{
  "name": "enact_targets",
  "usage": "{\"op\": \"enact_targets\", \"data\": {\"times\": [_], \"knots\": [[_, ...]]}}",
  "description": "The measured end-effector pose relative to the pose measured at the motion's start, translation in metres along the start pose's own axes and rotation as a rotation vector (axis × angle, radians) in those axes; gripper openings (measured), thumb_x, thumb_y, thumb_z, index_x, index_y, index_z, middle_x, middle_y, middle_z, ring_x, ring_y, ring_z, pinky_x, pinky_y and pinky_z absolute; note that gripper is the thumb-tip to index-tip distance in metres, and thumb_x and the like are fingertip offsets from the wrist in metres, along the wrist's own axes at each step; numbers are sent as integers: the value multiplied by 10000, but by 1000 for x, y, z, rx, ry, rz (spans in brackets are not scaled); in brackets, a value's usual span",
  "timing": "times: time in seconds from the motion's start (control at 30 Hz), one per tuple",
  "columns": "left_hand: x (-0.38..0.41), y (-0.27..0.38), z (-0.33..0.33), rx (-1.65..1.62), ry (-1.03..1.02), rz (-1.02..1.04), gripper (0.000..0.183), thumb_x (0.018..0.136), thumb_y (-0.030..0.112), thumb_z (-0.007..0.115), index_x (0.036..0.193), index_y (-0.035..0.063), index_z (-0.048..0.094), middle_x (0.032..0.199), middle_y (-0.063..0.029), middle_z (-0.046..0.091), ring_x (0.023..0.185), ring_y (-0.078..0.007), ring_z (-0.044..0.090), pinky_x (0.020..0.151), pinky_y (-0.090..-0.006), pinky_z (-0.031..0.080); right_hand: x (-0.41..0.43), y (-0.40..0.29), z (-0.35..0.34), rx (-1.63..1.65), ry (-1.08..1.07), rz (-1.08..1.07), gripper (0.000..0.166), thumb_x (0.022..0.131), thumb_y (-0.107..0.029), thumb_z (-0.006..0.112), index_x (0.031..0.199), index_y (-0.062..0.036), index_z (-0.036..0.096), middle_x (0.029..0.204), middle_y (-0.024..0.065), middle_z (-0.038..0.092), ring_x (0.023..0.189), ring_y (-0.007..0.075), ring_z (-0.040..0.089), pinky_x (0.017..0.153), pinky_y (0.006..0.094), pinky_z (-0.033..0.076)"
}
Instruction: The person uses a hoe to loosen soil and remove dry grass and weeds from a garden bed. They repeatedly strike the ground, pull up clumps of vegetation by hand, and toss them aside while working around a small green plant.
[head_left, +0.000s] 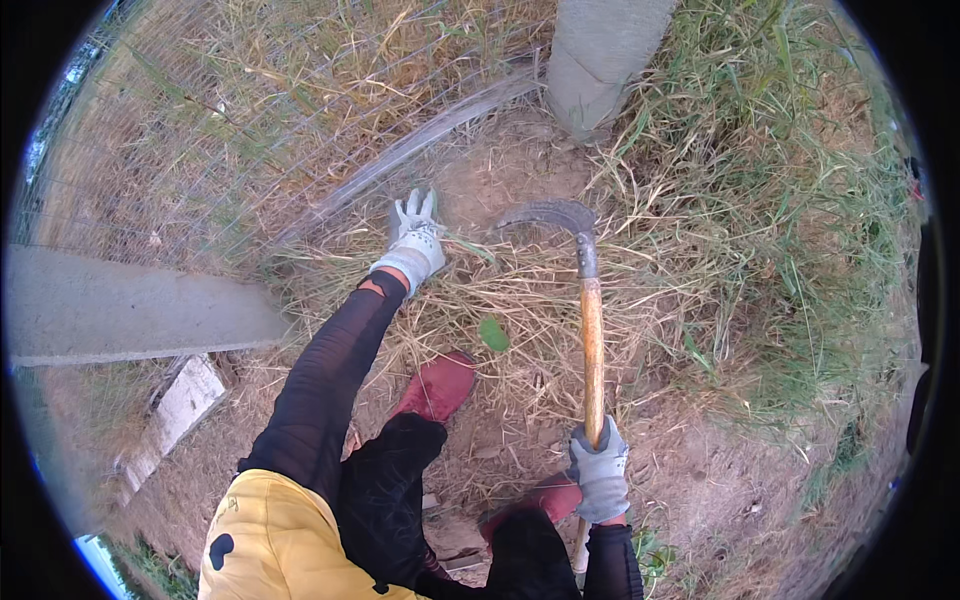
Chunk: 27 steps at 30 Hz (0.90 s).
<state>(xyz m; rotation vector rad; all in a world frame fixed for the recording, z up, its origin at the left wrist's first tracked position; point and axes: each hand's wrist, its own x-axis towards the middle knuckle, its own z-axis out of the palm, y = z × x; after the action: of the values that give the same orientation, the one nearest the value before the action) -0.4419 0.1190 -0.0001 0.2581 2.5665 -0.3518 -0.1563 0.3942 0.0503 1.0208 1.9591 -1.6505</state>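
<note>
My right hand (599, 471), in a grey-white work glove, is closed around the wooden handle of a sickle (592, 345). Its curved, dark metal blade points left over bare soil and dry stalks. My left hand (416, 234), gloved too, reaches forward with the fingers spread, over cut dry grass (495, 289) close to the foot of a wire fence. Some green blades lie by its fingers; whether it touches the ground is hard to tell. A round green leaf (493, 334) lies on the straw between the hands.
Wire mesh (247, 150) runs across the upper left, with a pale strip (420, 146) along its base. Concrete posts stand at the top (600, 67) and left (142, 307). A concrete slab (180, 405) lies lower left. Tall grass (780, 225) grows at right. Red shoes (439, 386) are below.
</note>
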Motion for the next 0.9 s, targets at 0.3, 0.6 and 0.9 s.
{"op": "enact_targets", "data": {"times": [0.3,0.6,0.9], "knots": [[76,-31,51,-229,-141,24,530,784,395,559,1252,150,520,1403,-97,354,1341,-262,230,1073,-376,253,-4,-13,-15,-1,11,30,199,792,-40,629,904,-77,468,585,-13,474,424,63,438,362,227,354],[37,-11,22,-434,36,-125,417,773,371,584,1032,46,622,1073,-191,604,990,-330,585,837,-394,470,-2,-8,-13,-100,43,-38,196,762,-66,654,852,-59,480,573,21,492,458,99,483,405,255,393],[-76,173,-23,-474,-7,610,392,754,268,575,1056,18,583,1092,-176,573,1026,-310,563,888,-403,431,-13,-33,-27,-115,252,-229,177,765,-71,643,820,-40,477,577,38,488,492,105,473,465,264,401]]}}
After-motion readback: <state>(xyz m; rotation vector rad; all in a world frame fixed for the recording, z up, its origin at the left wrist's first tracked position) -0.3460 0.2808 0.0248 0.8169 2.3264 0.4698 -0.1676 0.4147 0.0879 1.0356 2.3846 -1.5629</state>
